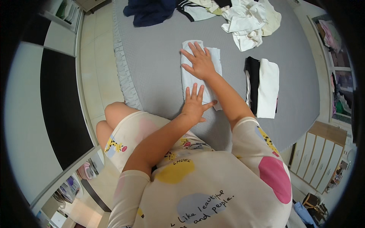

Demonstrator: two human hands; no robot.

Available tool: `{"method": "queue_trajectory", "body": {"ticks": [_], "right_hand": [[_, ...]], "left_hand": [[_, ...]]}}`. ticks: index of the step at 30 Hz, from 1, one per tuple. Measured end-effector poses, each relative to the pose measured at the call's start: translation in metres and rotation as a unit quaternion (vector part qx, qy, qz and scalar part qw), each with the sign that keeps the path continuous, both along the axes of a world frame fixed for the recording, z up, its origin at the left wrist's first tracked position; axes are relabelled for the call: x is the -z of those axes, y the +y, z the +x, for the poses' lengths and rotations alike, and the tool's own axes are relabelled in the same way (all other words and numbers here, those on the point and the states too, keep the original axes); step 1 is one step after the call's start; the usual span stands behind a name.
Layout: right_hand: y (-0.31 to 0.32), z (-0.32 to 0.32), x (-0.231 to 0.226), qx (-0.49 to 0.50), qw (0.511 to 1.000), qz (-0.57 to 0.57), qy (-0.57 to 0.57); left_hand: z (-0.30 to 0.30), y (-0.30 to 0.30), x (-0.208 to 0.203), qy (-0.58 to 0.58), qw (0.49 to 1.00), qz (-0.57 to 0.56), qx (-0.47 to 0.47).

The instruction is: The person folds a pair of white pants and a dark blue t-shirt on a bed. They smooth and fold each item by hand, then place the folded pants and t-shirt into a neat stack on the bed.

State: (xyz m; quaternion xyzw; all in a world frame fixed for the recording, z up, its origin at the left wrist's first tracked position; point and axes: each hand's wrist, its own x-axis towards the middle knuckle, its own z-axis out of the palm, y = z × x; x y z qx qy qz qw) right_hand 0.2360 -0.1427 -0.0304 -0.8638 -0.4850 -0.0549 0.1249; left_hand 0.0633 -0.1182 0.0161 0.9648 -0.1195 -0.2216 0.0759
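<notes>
A pale bluish-white garment (189,78), folded into a long rectangle, lies on the grey bed sheet in front of me. My right hand (199,62) is spread flat over its far half. Lower down, my left hand (194,108) rests on the near end, fingers stretched out and the thumb pointing right. Neither hand grips the cloth. Part of the garment is hidden beneath my hands and right forearm. To its right lie a folded white garment (268,87) and a folded black one (253,78), side by side.
Across the far side of the bed (159,64) are a dark navy garment (150,11), a black-and-white one (195,11) and a crumpled white heap (247,21). A black-and-white wardrobe (57,106) stands left; a drawer chest (317,155) stands right.
</notes>
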Motion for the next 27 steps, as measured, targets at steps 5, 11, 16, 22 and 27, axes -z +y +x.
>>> {"method": "queue_trajectory", "body": {"ticks": [5,11,16,22,27], "right_hand": [[0.022,0.021,0.011,0.085,0.996,0.001,0.015],[-0.018,-0.027,0.011,0.153,0.988,-0.001,0.004],[-0.081,-0.078,0.001,0.244,0.968,0.003,0.067],[-0.140,-0.107,0.027,0.275,0.957,0.022,0.091],[-0.133,-0.086,-0.003,0.296,0.902,0.093,0.301]], "left_hand": [[-0.006,-0.001,0.007,-0.054,0.998,-0.022,-0.014],[-0.017,0.006,0.021,-0.103,0.992,-0.071,-0.017],[-0.037,0.021,0.025,-0.107,0.983,-0.145,-0.031],[-0.045,0.031,0.034,-0.177,0.941,-0.272,-0.100],[-0.052,0.038,0.032,-0.201,0.871,-0.355,-0.273]]}}
